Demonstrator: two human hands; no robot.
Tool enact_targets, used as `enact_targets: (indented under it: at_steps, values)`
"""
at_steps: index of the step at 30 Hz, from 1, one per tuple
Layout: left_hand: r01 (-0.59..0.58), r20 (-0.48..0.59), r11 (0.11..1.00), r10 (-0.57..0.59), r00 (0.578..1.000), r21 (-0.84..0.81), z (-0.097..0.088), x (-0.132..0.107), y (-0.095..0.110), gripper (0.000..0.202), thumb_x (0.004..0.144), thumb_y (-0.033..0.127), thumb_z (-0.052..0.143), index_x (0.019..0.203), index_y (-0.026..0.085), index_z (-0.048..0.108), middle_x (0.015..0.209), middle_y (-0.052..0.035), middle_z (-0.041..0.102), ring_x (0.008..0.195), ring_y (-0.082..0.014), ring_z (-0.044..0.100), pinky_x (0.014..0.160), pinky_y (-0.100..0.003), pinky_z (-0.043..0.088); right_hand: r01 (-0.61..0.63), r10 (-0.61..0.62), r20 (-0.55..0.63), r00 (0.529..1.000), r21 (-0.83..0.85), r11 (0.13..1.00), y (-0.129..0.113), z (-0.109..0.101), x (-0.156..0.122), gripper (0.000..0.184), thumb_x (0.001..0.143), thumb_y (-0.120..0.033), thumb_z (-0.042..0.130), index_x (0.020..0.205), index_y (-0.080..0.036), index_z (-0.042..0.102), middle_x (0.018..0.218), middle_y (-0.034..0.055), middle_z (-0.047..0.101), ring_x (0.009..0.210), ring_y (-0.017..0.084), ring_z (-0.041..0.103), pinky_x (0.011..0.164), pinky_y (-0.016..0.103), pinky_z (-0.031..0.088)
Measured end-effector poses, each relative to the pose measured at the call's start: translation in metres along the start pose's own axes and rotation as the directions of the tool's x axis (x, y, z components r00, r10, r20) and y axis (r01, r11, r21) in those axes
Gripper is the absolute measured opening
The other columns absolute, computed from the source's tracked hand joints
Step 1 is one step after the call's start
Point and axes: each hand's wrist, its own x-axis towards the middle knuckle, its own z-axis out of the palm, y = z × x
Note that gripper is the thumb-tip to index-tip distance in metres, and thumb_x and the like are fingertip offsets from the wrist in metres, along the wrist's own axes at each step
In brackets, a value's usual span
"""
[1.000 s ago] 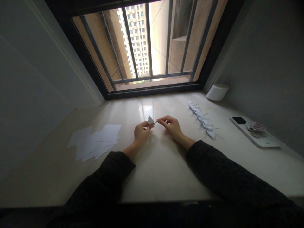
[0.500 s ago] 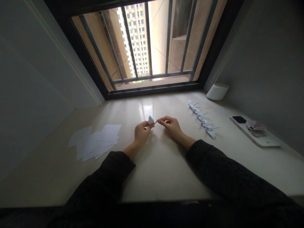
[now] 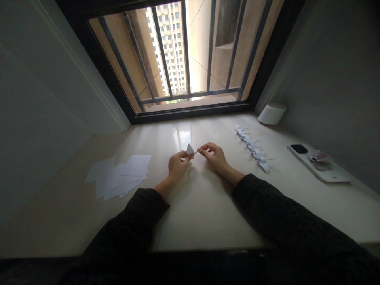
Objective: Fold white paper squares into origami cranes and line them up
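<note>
Left hand: closed in a pinch — it's got the folded paper!
Right hand: pinched too, on its thin tip.
Folded paper: between both hands, mid-counter.
Paper figures: lined up — off to the right.

Premises consistent with a home, likely a flat: pale worktop set in an alcove between plain walls; dark-framed, barred window facing a many-windowed high-rise block; mobile phone lying at right.
</note>
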Motion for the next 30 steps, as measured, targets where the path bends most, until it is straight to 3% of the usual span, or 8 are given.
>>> enact_targets:
  at_steps: [11, 15, 20, 30]
  values:
    - [-0.006, 0.009, 0.999, 0.005, 1.000, 0.047, 0.0014, -0.0021, 0.0012, 0.029, 0.079, 0.046, 0.057, 0.077, 0.021, 0.070, 0.078, -0.0014, 0.071, 0.065, -0.0141, 0.062, 0.057, -0.023, 0.040, 0.068, -0.067, 0.007, 0.998, -0.106, 0.992, 0.0008, 0.0025, -0.0016, 0.016, 0.080, -0.033, 0.057, 0.070, -0.021, 0.061, 0.076, 0.0035, 0.063, 0.078, 0.019, 0.055, 0.070, 0.033, 0.042]
    - [0.001, 0.017, 1.000, -0.001, 1.000, -0.006, 0.0007, 0.0002, -0.0008, 0.029, 0.079, 0.046, 0.057, 0.077, 0.020, 0.070, 0.079, -0.0024, 0.072, 0.070, -0.0154, 0.063, 0.059, -0.023, 0.041, -0.034, 0.035, 0.004, 0.999, -0.066, 0.997, 0.0035, 0.0029, 0.0005, 0.022, 0.077, -0.041, 0.060, 0.071, -0.020, 0.066, 0.076, 0.0039, 0.066, 0.076, 0.019, 0.057, 0.067, 0.032, 0.043]
    - [0.026, 0.014, 0.989, -0.024, 1.000, -0.148, 0.0003, 0.0042, -0.0043, 0.031, 0.077, 0.045, 0.060, 0.077, 0.017, 0.071, 0.077, -0.0058, 0.072, 0.073, -0.0175, 0.065, 0.062, -0.025, 0.043, -0.174, 0.176, -0.002, 0.984, 0.144, 0.974, 0.0040, 0.0000, 0.0028, 0.032, 0.076, -0.050, 0.059, 0.083, -0.020, 0.071, 0.086, 0.0058, 0.071, 0.079, 0.020, 0.062, 0.065, 0.031, 0.044]
    - [0.022, 0.022, 0.987, -0.019, 1.000, -0.160, 0.0007, 0.0034, -0.0040, 0.031, 0.076, 0.046, 0.061, 0.080, 0.017, 0.072, 0.078, -0.0057, 0.072, 0.074, -0.0176, 0.065, 0.065, -0.026, 0.044, -0.115, 0.114, 0.023, 0.993, 0.048, 0.992, 0.0050, -0.0003, 0.0017, 0.033, 0.071, -0.054, 0.064, 0.078, -0.022, 0.073, 0.083, 0.0059, 0.070, 0.079, 0.020, 0.061, 0.066, 0.031, 0.044]
